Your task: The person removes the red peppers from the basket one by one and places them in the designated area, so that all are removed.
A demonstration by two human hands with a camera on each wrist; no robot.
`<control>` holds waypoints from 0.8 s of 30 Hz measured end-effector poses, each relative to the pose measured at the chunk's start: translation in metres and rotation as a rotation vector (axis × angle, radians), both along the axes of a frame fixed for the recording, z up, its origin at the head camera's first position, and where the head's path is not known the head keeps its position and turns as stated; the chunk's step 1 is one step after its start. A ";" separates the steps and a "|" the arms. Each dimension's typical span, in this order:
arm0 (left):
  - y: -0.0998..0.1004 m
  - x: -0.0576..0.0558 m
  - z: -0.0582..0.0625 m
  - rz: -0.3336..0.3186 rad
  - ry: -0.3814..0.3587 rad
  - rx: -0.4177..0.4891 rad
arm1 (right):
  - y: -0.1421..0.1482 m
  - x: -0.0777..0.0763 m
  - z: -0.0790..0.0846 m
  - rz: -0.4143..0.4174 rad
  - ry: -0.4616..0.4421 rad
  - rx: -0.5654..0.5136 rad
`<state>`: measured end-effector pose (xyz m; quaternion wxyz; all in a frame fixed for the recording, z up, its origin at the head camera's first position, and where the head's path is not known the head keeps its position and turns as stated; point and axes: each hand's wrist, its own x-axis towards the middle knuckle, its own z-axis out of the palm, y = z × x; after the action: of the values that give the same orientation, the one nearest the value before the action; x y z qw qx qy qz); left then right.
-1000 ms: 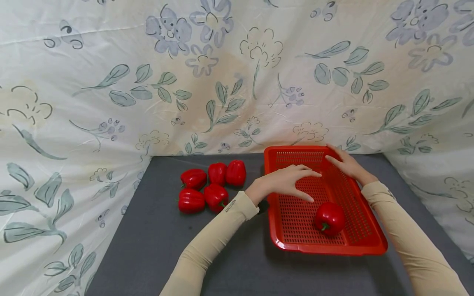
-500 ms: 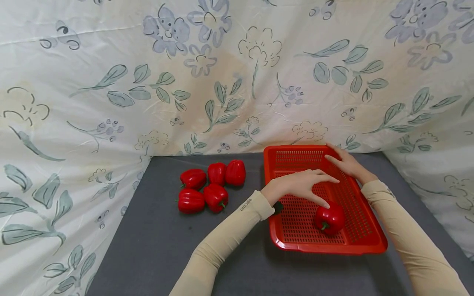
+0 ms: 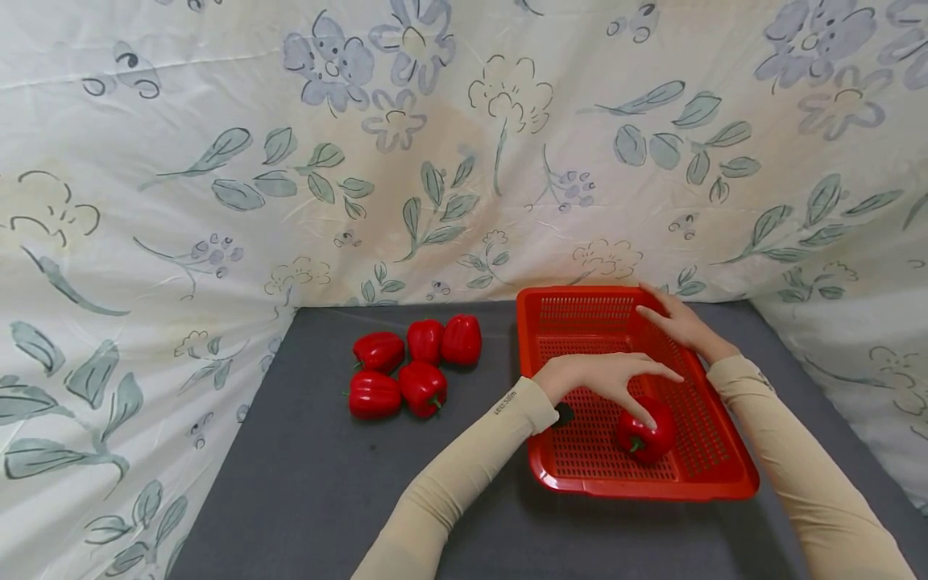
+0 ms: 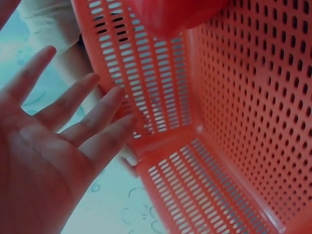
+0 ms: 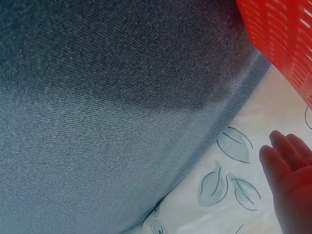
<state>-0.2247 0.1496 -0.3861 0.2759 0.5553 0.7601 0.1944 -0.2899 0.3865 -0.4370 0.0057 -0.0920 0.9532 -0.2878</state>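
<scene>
A red bell pepper (image 3: 658, 449) with a green stem lies inside a red perforated basket (image 3: 638, 488), near its front right. My left hand (image 3: 605, 372) reaches over the basket from the left, fingers spread, its thumb overlapping the pepper in the head view. In the left wrist view, that hand (image 4: 44, 146) shows an open palm and nothing in its grasp, while the pepper (image 4: 178, 12) appears at the top edge. My right hand (image 3: 685, 326) is at the basket's right rim, thumb on the inner side. Its fingers look straight in the right wrist view, beside the basket wall (image 5: 287, 44).
Several more red bell peppers (image 3: 373, 395) lie grouped on the dark grey tabletop (image 3: 304, 483), left of the basket. A floral cloth (image 3: 435, 161) hangs behind the table and along both sides.
My left hand has moved right and toward the front, from over the basket's left part to above the pepper inside. The right hand stays at the rim.
</scene>
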 end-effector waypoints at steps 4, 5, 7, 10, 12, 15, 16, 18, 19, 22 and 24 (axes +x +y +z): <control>0.007 0.001 -0.006 -0.019 -0.010 -0.042 | -0.001 0.001 -0.002 -0.006 0.000 -0.003; 0.008 0.002 -0.007 -0.018 -0.014 -0.057 | -0.001 0.001 -0.002 -0.006 0.000 -0.004; 0.010 0.003 -0.010 -0.015 -0.018 -0.085 | -0.001 0.001 -0.002 -0.003 0.000 -0.008; 0.012 0.004 -0.015 -0.004 -0.033 -0.118 | 0.000 0.000 -0.003 -0.005 0.006 -0.014; 0.013 0.004 -0.018 -0.001 -0.028 -0.134 | 0.000 0.000 -0.003 -0.003 0.009 -0.018; 0.015 0.003 -0.021 0.002 -0.030 -0.143 | 0.001 0.000 -0.004 -0.002 0.015 -0.022; 0.015 0.003 -0.022 0.003 -0.030 -0.144 | 0.001 0.000 -0.004 0.000 0.016 -0.021; 0.016 0.002 -0.023 0.003 -0.042 -0.141 | 0.000 0.001 -0.003 -0.002 0.011 -0.021; 0.017 0.001 -0.023 0.004 -0.049 -0.141 | 0.000 0.001 -0.003 -0.003 0.012 -0.020; 0.019 0.000 -0.024 0.001 -0.058 -0.152 | -0.001 0.002 -0.002 -0.009 0.007 -0.020; 0.020 -0.001 -0.025 -0.005 -0.064 -0.161 | -0.001 0.002 -0.002 -0.009 0.003 -0.020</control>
<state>-0.2256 0.1699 -0.4113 0.3444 0.5269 0.7625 0.1498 -0.2879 0.3853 -0.4389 0.0022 -0.0880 0.9508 -0.2970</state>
